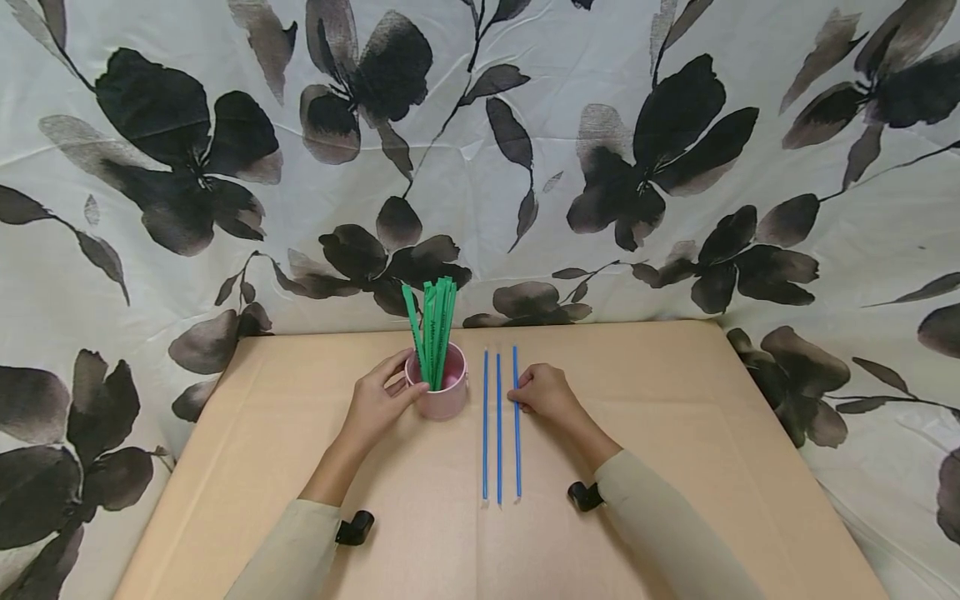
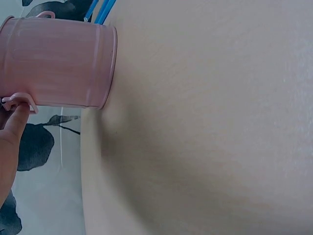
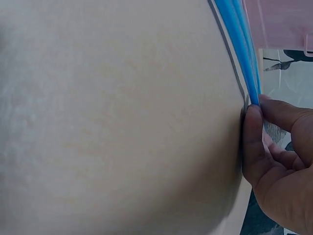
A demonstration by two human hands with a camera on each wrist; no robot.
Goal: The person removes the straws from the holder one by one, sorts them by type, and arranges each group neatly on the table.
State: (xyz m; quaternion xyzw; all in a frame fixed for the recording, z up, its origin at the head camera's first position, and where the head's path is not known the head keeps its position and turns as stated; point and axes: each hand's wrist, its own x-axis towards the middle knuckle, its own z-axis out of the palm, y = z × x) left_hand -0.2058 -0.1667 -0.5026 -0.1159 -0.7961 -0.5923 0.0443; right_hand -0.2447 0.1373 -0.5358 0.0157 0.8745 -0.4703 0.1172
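- Three blue sticks (image 1: 499, 442) stand side by side in the centre of the head view, lengthwise up the frame, pale tips toward the bottom, and all the action is at the rightmost stick (image 1: 517, 454)!
- Step in hand, by my reading: handling that rightmost stick, though whether it is being laid down or taken up, one moment can't tell us.
- Right hand (image 1: 550, 392) comes in from the lower right, fingers pinching the stick above its midpoint; the right wrist view, at its right edge, shows thumb and finger closed on the blue, the other fingers folded behind.
- Next move, as I judge it: a clean letting-go if the stick is to lie there, a light, level lift if not; either way, mind the middle stick just to its left.
- Over to the left hand (image 1: 378, 398), reaching up from the lower left: fingers grasping the pink bucket (image 1: 441, 406), thumb at the front of the rim, the others round its left side.
- Left wrist view, left edge: a fingertip sits right at the bucket's small handle (image 2: 22, 96).
- The bucket stands upright just left of the sticks, green strips (image 1: 437, 333) poking well above its rim and leaning a little apart.
- Both forearms angle inward over the tan counter (image 1: 675, 400), pale sleeves (image 1: 667, 525) back from the wrists, the hands well apart with the two left sticks between them.
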